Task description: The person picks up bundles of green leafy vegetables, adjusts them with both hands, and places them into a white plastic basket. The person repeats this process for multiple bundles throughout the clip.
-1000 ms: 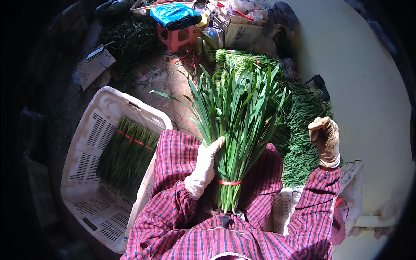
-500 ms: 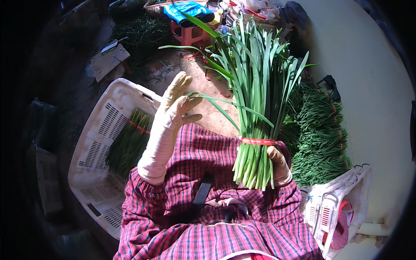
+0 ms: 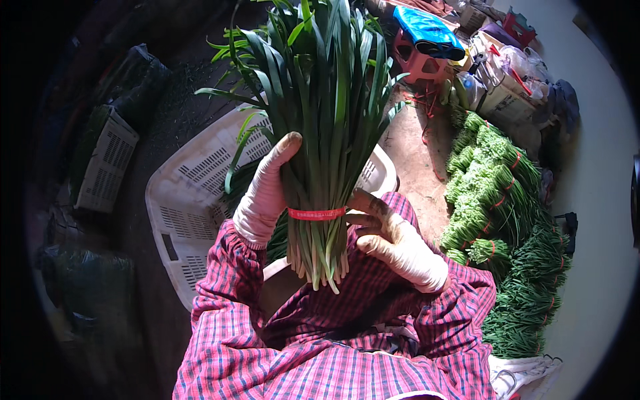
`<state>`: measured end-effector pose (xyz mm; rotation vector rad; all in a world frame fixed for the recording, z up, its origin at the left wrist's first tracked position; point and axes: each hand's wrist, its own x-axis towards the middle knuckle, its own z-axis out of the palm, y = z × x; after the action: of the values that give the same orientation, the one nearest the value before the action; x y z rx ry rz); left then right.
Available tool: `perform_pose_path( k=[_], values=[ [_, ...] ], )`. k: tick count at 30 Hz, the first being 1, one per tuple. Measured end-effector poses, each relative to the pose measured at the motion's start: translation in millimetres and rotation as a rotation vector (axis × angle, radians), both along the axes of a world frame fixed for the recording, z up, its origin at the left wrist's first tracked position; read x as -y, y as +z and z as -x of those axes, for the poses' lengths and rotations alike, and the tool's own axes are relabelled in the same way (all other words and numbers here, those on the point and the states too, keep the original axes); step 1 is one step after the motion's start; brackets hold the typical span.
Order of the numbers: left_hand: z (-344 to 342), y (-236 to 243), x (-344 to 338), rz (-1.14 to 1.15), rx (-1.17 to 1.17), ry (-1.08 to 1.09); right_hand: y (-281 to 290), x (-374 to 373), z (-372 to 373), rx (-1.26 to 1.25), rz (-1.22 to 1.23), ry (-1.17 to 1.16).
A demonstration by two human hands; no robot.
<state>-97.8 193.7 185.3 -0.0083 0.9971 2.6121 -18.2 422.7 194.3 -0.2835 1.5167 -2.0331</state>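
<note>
A large bunch of green chives point(image 3: 323, 133) stands upright before my chest, its leaves up and its pale stem ends down. A red band point(image 3: 317, 214) goes round its lower part. My gloved left hand point(image 3: 267, 190) grips the bunch from the left, thumb pointing up along the leaves, its other fingers hidden behind. On the other side, my gloved right hand point(image 3: 400, 247) has its fingers spread, with the fingertips at the stems beside the band. The bunch hangs partly over a white plastic basket point(image 3: 190, 223), where more chives lie in shadow.
Banded chive bunches point(image 3: 490, 193) are piled along the right by a pale wall point(image 3: 597, 220). Beyond are a red stool point(image 3: 423, 67) with blue material point(image 3: 430, 32) on it and assorted bags. Another crate point(image 3: 107, 160) stands in shadow at far left.
The bunch has moved left, from my right side to over the basket. My left hand has taken hold of it; my right hand has loosened and spread. The view has turned too.
</note>
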Motion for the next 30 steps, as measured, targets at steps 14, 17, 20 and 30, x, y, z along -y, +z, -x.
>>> perform_pose_path(
  k=[14, 17, 20, 30],
  values=[
    [-55.4, -265.5, 144.9, 1.47, -0.121, -0.432, -62.7, -98.3, 0.7, 0.175, -0.463, -0.667],
    [-91.4, -303.4, 167.3, 1.58, -0.041, -0.61, -67.0, -96.2, 6.4, 0.232, -0.483, -0.688],
    [-106.0, -322.8, 182.1, 1.574, -0.081, -0.584, -66.1, -89.7, 12.6, 0.276, -0.472, -0.71],
    [-106.7, -377.1, 175.6, 1.74, -0.076, -0.712, -45.1, -81.3, 7.3, 0.258, -0.596, -0.692]
  ],
)
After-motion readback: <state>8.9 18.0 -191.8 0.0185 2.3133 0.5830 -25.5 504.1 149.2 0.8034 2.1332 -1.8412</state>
